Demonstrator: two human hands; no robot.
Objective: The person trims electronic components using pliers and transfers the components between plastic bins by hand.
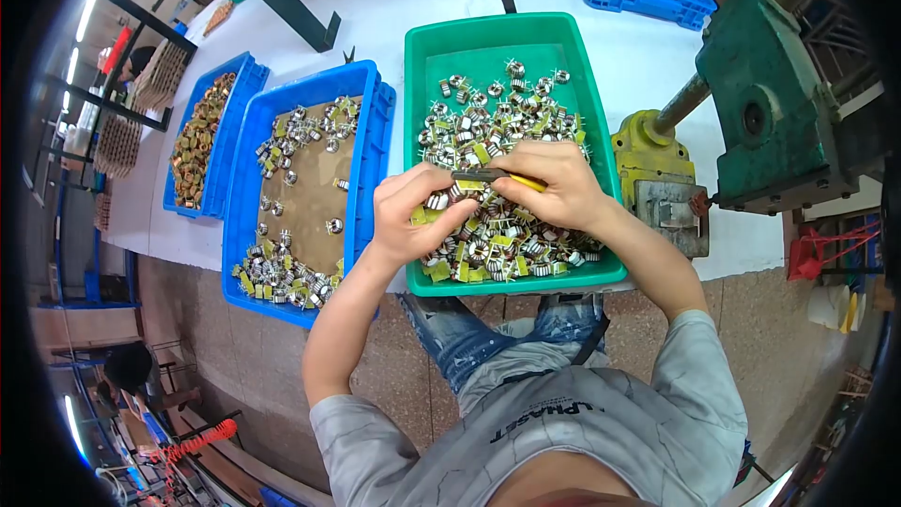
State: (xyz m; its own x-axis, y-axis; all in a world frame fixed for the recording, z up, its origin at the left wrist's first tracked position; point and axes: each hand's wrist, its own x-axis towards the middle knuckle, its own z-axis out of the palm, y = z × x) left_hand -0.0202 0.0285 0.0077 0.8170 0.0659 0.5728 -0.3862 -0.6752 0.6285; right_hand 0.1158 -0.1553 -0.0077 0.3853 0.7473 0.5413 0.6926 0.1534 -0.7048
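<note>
Over the green tray point(507, 35), my right hand point(558, 186) is closed on a small tool point(483, 175) with a yellow handle and a dark tip. The tip points left, toward my left hand point(410, 211). Fingers and thumb of my left hand are pinched round a small wound coil part point(437, 200), partly hidden by the fingers. Below both hands, the green tray holds a heap of wire-wound coils point(502, 249) with yellow bases.
A blue tray point(370, 145) with similar coils stands left of the green one, and another blue tray point(242, 84) holds copper-coloured parts. At the right is a green and yellow machine point(770, 103). More blue trays point(648, 2) lie behind.
</note>
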